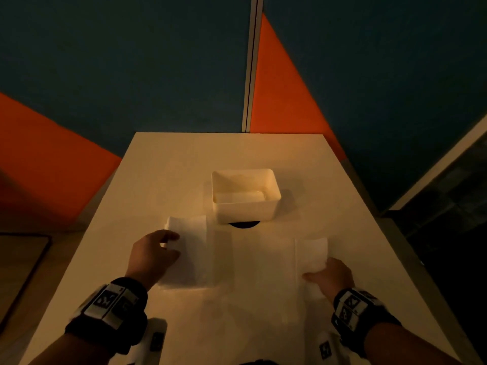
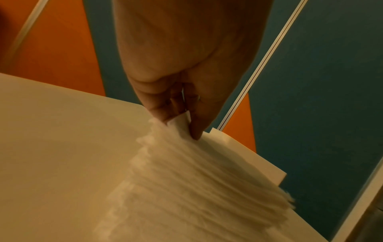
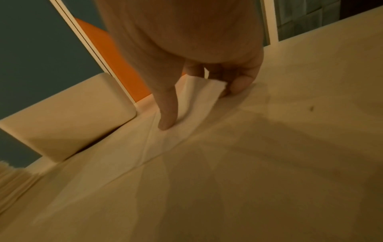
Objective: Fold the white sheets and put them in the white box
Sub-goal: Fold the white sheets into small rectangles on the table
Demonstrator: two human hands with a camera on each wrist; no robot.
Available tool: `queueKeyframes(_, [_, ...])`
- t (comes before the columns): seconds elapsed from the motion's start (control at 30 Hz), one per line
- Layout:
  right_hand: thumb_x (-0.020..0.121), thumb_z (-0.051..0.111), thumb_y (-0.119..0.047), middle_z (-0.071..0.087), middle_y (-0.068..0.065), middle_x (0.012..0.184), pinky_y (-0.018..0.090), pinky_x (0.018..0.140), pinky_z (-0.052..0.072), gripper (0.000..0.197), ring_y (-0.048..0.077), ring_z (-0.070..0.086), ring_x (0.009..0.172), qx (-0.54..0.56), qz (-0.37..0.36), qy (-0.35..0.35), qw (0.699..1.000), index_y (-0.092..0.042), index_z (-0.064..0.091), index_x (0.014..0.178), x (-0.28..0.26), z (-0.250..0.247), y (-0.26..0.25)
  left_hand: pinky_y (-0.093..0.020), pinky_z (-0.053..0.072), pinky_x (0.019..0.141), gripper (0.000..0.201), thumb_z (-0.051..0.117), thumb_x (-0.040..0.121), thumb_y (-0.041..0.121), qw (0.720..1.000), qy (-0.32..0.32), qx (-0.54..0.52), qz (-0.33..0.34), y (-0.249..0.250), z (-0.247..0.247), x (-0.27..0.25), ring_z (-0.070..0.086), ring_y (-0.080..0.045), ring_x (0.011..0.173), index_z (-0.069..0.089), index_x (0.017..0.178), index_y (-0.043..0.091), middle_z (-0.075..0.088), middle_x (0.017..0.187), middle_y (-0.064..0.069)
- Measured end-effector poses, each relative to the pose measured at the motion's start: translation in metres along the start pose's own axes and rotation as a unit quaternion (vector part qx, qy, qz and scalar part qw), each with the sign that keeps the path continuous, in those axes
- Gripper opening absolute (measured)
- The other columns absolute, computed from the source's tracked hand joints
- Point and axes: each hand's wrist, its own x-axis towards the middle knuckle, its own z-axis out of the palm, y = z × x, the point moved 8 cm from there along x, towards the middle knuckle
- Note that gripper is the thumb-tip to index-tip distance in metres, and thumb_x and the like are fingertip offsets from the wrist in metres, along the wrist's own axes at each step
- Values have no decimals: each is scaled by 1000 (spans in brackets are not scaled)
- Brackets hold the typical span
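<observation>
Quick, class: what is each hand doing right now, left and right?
Left hand: pinches the edge of a white sheet.
Right hand: pinches a folded edge of the other white sheet.

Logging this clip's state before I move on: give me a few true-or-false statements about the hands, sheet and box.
1. The left hand pinches a corner of the white sheet. True.
2. The right hand rests inside the white box. False: it grips the sheet's right side, nearer the person than the box.
3. The box stands on the table, beyond the sheet. True.
4. The box lies tipped on its side. False: it stands upright, opening upward.
</observation>
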Motion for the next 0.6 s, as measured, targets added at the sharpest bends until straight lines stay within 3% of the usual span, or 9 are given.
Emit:
queueKeyframes(0.07, [79,71,-17,64,16,111,29,74,47,34,30,60,94,34,-12,11,999,-2,63,107,1,-6,-1,-29,43,78,34,69,75,4,1000,2,19,6,0,0,0,57,-22,88,67,106,17,59,114,-7])
queueKeyframes(0.13, [82,58,-5,65,17,94,29,63,45,10,27,57,76,56,-37,32,997,0,65,89,-1,-15,-8,-38,46,89,38,71,75,9,997,17,64,30,5,-1,0,53,-29,103,65,111,19,51,126,-11])
queueKeyframes(0.23, [84,51,-1,64,12,83,25,54,41,14,21,55,68,94,-93,37,990,-6,64,80,-11,-32,-32,-47,36,100,45,73,75,19,987,62,130,76,21,-4,-3,39,-37,118,61,118,24,43,134,-13])
queueKeyframes(0.33, [84,58,-4,67,7,84,30,67,48,15,23,61,79,122,-167,26,978,-15,67,83,-23,-49,-65,-41,32,99,39,72,76,25,977,74,127,158,50,-2,-6,39,-31,119,61,113,30,48,130,-7])
queueKeyframes(0.4, [85,61,-4,68,3,84,32,70,51,17,20,63,81,178,-190,-10,965,-19,68,80,-34,-58,-86,-32,32,94,34,73,77,22,970,44,85,224,73,4,-11,44,-20,115,63,108,32,53,121,2])
queueKeyframes(0.47, [86,61,-6,69,-1,87,23,64,50,16,15,65,81,216,-213,-63,951,-20,68,87,-49,-65,-107,-24,35,89,32,74,77,16,964,-22,6,264,94,13,-18,48,-3,105,64,100,36,53,113,12])
queueKeyframes(0.53, [86,61,-6,71,4,93,23,64,52,15,16,66,82,239,-231,-118,936,-13,69,97,-62,-69,-127,-20,37,88,34,74,77,12,955,-117,-89,258,110,26,-25,49,8,104,67,96,40,53,116,17])
queueKeyframes(0.6, [85,61,-4,70,9,98,24,65,56,19,15,67,81,252,-246,-161,922,-6,67,103,-74,-71,-143,-24,38,95,47,74,77,11,944,-182,-157,226,120,36,-31,46,6,112,63,109,42,48,127,17])
